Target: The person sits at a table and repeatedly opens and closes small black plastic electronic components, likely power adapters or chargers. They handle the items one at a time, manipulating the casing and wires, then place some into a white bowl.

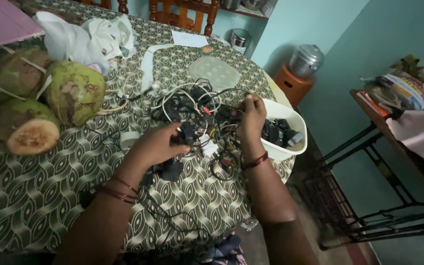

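Presently the left hand (155,146) is clenched on a black adapter (186,133) at the near edge of the cable tangle (197,115), fingers curled around the body with a cord trailing from it. The right hand (251,118) pinches thin wires (229,117) at the right side of the same tangle, fingertips closed on them and lifted slightly off the cloth. Both grips are engaged on the heap; neither is released.

The tangle lies near the middle of the worktop (35,196), which carries a patterned green cloth. Black and white cords are knotted together, and several loops spill toward the near edge and hang over it.

Just beside the right hand, at the worktop's right edge, stands a white tub (295,122) holding several dark adapters and plugs. A translucent lid (214,72) lies flat beyond the tangle, apart from the tub.

Judgement on progress: some pieces sit in the tub already, but most of the cords remain knotted on the cloth, so the sorting appears at an early to middle stage.

Farther out, three green coconuts (74,91) occupy the left of the worktop, the nearest one cut open. White bags (84,37) lie behind them. A wooden chair (182,14) stands at the far side, and a metal canister (305,60) rests on an orange stool by the wall.
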